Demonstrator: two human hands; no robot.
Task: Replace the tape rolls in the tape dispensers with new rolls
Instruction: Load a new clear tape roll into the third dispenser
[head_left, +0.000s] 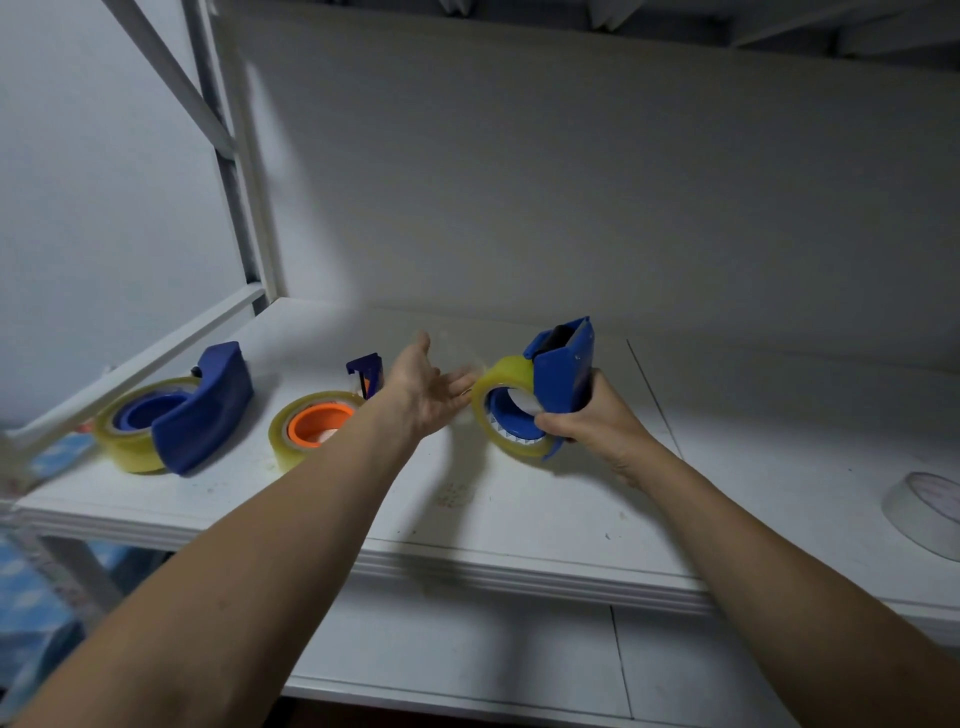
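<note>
My right hand (592, 421) grips a blue tape dispenser (563, 374) loaded with a yellowish clear tape roll (498, 382), held just above the white shelf (467, 509). Just left of that roll my left hand (428, 395) is open, palm up, its blurred fingertips at the roll's edge. A second blue dispenser (202, 410) with a yellowish roll (127, 441) lies at the far left. Between them sits a clear roll on an orange hub (317, 423), with a small dark blue dispenser part (366, 371) behind it.
A white tape roll (924, 512) lies at the right edge of the shelf. A white back wall rises behind, and a white metal frame post (234, 197) stands at the left. Blue patterned fabric (31, 613) shows below left.
</note>
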